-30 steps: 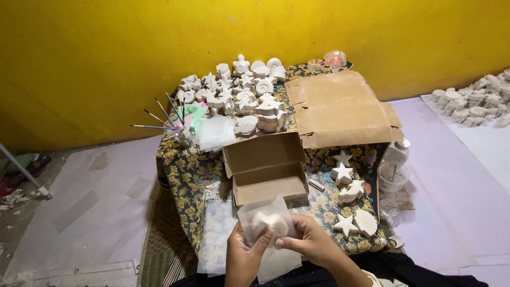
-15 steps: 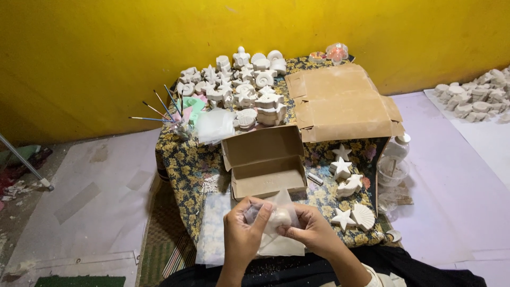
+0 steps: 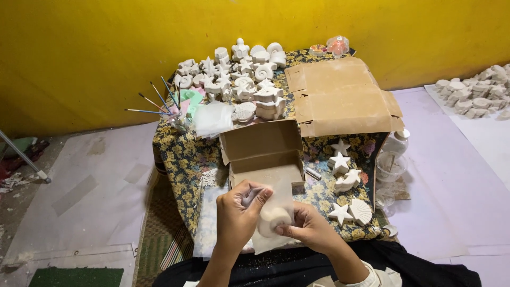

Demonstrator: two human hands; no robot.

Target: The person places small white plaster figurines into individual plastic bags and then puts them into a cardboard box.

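Since a moment ago the two hands have drawn closer over the near edge of the table, and the clear bag now hangs lower between them with the white piece showing through it. The low table [image 3: 175,154] wears a dark flowered cloth. Right behind the hands stands a small open cardboard box [image 3: 264,154], its lid flap tilted back toward the wall. Behind that lies a large flattened cardboard sheet [image 3: 340,95], plain brown, covering the far right of the cloth. A crowd of white plaster figures [image 3: 239,79] fills the far left corner, shells and stars among them, and a cup of thin paintbrushes [image 3: 172,109] stands at their left with the handles fanned outward. To the right of the small box lie loose plaster stars [image 3: 339,162] and a flat shell [image 3: 361,211]. A second heap of white pieces [image 3: 478,95] sits well apart on the floor at the right.

The left hand [image 3: 239,215] is raised, fingers curled, pinching the top of the clear plastic bag [image 3: 273,223]. The right hand [image 3: 308,228] lies lower, palm turned inward, fingers closed around the bag's lower part where the white plaster piece [image 3: 273,217] rests inside
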